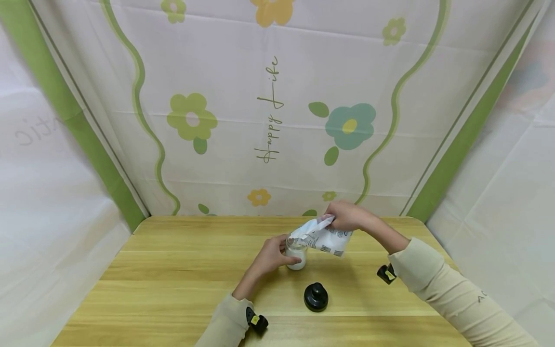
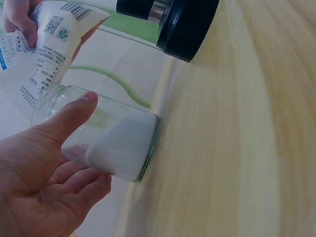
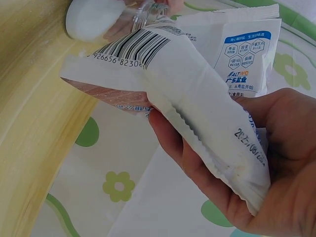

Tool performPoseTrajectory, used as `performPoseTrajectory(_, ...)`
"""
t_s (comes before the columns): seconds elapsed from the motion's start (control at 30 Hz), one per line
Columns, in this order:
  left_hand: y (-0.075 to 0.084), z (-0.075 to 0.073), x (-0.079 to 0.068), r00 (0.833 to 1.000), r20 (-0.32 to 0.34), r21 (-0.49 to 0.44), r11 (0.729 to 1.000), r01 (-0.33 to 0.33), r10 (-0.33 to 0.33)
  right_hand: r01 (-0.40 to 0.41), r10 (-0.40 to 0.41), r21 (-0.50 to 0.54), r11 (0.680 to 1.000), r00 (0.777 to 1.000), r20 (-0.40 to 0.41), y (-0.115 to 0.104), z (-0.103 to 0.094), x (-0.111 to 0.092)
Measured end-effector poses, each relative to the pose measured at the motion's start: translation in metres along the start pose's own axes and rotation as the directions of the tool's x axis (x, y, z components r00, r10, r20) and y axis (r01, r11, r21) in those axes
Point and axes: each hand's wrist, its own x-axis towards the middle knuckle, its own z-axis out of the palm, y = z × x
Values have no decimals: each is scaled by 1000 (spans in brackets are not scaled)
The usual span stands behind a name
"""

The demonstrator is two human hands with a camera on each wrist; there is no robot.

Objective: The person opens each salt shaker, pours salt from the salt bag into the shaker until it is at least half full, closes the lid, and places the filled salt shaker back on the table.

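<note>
My R fingers (image 3: 168,138) curl round the bag (image 3: 197,89) (lbl "广东盐业"), its end at mouth of jar (image 2: 113,131), which my half-curled L fingers (image 2: 96,190) hold.

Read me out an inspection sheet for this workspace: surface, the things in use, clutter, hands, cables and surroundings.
Surface: wood-grain table, bare around the work.
Things in use: glass jar upright, partly filled with something white; printed white bag tipped down at the jar's mouth, any flow too hidden to tell; black lid off the jar, on the table, nearer the person.
Clutter: nothing seen.
Left hand: thumb and fingers around the jar.
Right hand: grips the bag.
Cables: nothing seen.
Surroundings: pale curtain with printed flowers and "Happy Life" lettering behind the table; pale fabric at both sides.
</note>
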Motion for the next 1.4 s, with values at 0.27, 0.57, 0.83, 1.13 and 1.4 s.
performPoseTrajectory(0.27, 0, 0, 0, 1000, 2, -6, 1000, 1, -1, -9, 9, -2, 1000, 1000, 2, -1, -1, 0)
performPoseTrajectory(0.57, -2, 1, 0, 1000, 3, -6, 1000, 7, -7, -12, 12, -6, 1000, 1000, 7, -2, -1, -1)
performPoseTrajectory(0.83, -2, 0, 0, 1000, 4, -3, 1000, 3, -3, -6, 6, -11, 1000, 1000, 3, 0, 0, 1)
performPoseTrajectory(1.13, -2, 0, 0, 1000, 6, -1, 1000, 2, -2, 0, 0, -12, 1000, 1000, 4, 0, 0, 1)
performPoseTrajectory(1.4, -1, 1, -1, 1000, 4, -5, 1000, -2, 2, -8, 8, -12, 1000, 1000, 11, -2, 0, 1)
